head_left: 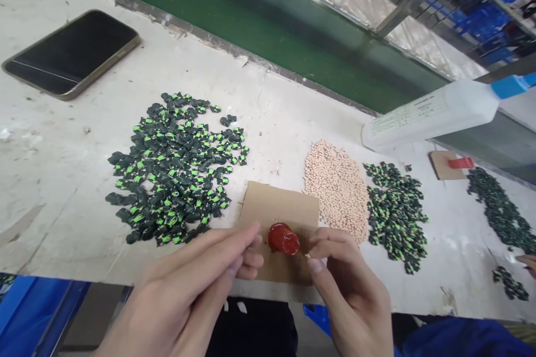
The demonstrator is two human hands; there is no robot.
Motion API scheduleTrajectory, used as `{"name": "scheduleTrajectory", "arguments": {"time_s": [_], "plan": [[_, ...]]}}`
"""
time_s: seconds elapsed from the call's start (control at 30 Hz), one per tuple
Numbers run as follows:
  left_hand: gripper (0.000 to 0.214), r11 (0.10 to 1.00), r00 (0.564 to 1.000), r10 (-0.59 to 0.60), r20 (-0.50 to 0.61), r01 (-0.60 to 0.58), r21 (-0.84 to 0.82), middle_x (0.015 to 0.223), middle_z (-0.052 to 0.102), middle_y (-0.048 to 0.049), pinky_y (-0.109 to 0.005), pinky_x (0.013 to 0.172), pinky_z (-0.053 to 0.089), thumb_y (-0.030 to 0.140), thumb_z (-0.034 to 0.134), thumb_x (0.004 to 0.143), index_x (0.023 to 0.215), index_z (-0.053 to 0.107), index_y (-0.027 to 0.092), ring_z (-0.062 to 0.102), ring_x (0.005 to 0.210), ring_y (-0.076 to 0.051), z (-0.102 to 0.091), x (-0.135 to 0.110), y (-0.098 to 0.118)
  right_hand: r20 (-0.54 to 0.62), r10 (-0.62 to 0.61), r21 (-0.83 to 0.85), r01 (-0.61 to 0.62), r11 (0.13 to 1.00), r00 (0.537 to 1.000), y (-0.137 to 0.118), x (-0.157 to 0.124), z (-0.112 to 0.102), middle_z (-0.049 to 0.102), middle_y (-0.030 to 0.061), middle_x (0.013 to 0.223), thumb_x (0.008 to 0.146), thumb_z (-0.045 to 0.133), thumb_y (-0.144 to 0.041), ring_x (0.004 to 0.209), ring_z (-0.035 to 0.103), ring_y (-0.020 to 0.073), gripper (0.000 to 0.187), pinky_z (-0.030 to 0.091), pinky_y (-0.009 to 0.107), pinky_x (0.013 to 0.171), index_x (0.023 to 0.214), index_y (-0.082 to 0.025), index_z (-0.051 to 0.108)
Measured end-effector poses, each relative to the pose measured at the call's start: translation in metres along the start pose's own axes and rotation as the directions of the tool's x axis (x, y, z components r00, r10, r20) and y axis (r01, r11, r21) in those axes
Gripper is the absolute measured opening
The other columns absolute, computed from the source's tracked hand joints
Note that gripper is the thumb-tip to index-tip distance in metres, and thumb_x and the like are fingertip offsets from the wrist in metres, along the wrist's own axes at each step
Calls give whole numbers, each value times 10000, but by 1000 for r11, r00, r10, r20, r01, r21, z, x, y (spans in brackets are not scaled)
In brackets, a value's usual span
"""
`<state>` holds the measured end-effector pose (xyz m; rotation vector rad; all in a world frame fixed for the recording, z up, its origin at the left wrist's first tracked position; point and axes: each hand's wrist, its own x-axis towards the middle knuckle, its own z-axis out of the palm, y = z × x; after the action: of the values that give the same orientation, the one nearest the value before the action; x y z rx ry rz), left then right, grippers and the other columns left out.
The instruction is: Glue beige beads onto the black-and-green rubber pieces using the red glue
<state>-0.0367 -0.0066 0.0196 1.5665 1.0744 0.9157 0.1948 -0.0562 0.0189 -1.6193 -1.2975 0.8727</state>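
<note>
- The left hand (pixel 188 290) sits at the lower centre of the frame, fingers stretched long and close together, tips pinched at the left side of one small red object (pixel 283 239); whether it grips the object or only touches it cannot be told.
- The right hand (pixel 349 290) is just right of it, fingers curled inward, thumb and forefinger nipped together beside the red object; something tiny may be between them, but it is too small to tell.
- The red object rests over one brown cardboard square (pixel 278 217) at the near edge of the white table (pixel 62 201).
- Left of the cardboard lies one large pile of black-and-green parts (pixel 176 167).
- Right of it lies one heap of pale beige pellets (pixel 337 189), touching a second, smaller black-and-green pile (pixel 396 215).
- At the far right are two more dark piles, one long (pixel 500 212) and one small (pixel 508 284).
- There too lies a second cardboard piece (pixel 444 164) with a red item on it.
- One white bottle with a blue cap (pixel 435 114) lies tilted at the upper right.
- One dark phone (pixel 71 53) lies at the upper left.
</note>
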Motion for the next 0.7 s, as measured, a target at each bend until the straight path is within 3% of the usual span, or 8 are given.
{"name": "scheduleTrajectory", "arguments": {"time_s": [0.07, 0.17, 0.27, 0.4, 0.53, 0.7], "plan": [[537, 997, 1000, -1, -14, 0, -79, 980, 817, 86, -82, 744, 630, 50, 606, 947, 1279, 741, 450, 797, 755, -92, 2, 2, 0, 28, 77, 153, -81, 985, 997, -3, -1, -4, 634, 45, 963, 989, 689, -240, 922, 612, 209, 119, 530, 296, 780, 889, -286, 736], [425, 988, 998, -61, -17, 58, -146, 799, 783, 91, -58, 575, 602, 73, 706, 901, 1076, 835, 438, 751, 603, -80, 8, 8, 5, 106, 200, 380, -225, 897, 974, -9, -3, -8, 628, 29, 917, 972, 723, -316, 853, 589, 189, 93, 515, 274, 732, 882, -297, 730], [406, 989, 992, -119, 30, 122, -89, 958, 827, 82, -83, 663, 637, 117, 729, 891, 1092, 837, 452, 810, 717, -111, 11, 12, 12, 201, 275, 531, -341, 775, 940, -17, -3, -7, 613, 13, 862, 942, 749, -384, 750, 554, 168, 122, 491, 270, 675, 860, -300, 716], [502, 997, 992, -71, 103, 72, -8, 1202, 813, 46, -136, 848, 641, 100, 556, 966, 1285, 761, 429, 833, 926, -148, 11, 9, 12, 217, 383, 601, -432, 672, 898, -20, -4, -5, 592, -1, 847, 873, 809, -448, 700, 518, 156, 195, 474, 283, 659, 816, -297, 700], [542, 998, 987, -50, 154, 46, 30, 1334, 750, 36, -141, 949, 605, 80, 488, 1011, 1393, 676, 416, 810, 1036, -146, 10, 5, 8, 228, 308, 621, -382, 684, 924, -10, -7, -9, 605, 12, 858, 927, 758, -388, 717, 543, 153, 122, 489, 269, 661, 862, -294, 717], [455, 992, 995, -77, 64, 82, -91, 1166, 747, 29, -132, 879, 626, 72, 454, 1024, 1209, 741, 374, 794, 925, -113, 17, 4, 17, 183, 257, 582, -316, 749, 949, -6, -11, -13, 635, 20, 845, 963, 727, -321, 750, 607, 158, 73, 538, 250, 681, 895, -299, 741]]}}
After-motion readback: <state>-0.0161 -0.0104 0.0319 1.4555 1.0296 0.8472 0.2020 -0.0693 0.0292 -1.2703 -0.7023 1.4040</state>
